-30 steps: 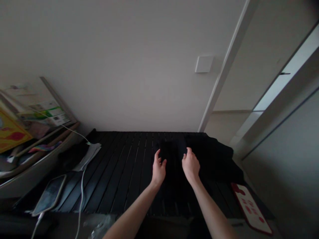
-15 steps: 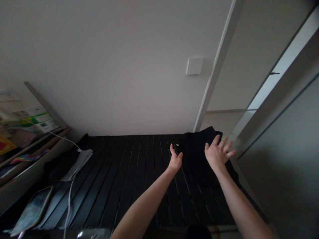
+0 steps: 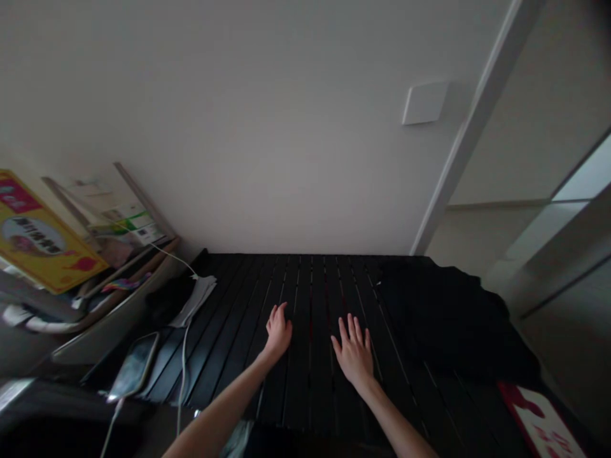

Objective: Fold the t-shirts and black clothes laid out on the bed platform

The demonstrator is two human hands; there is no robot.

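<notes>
My left hand (image 3: pixel 278 332) is over the middle of a black slatted surface (image 3: pixel 241 305), its fingers loosely bent and holding nothing. To its right, my right hand (image 3: pixel 354 351) has its fingers stretched out, back facing up, and is empty. Whether either hand touches the slats I cannot tell. A black cloth item (image 3: pixel 453 318), dark and without clear detail, lies spread on the right end of the slats, apart from both hands.
At the left lie a phone (image 3: pixel 134 367) with a white cable (image 3: pixel 184 362) nearby and some white papers (image 3: pixel 195 300). A full bin (image 3: pixel 114 315) and a yellow box (image 3: pixel 45 235) stand beyond. A red-and-white printed item (image 3: pixel 541 420) is at the lower right. A wall (image 3: pixel 267 140) rises behind.
Both hands have moved left, away from the black cloth, and the right hand has turned from raised to flat. The view has shifted, bringing the yellow box and the red-and-white item into sight.
</notes>
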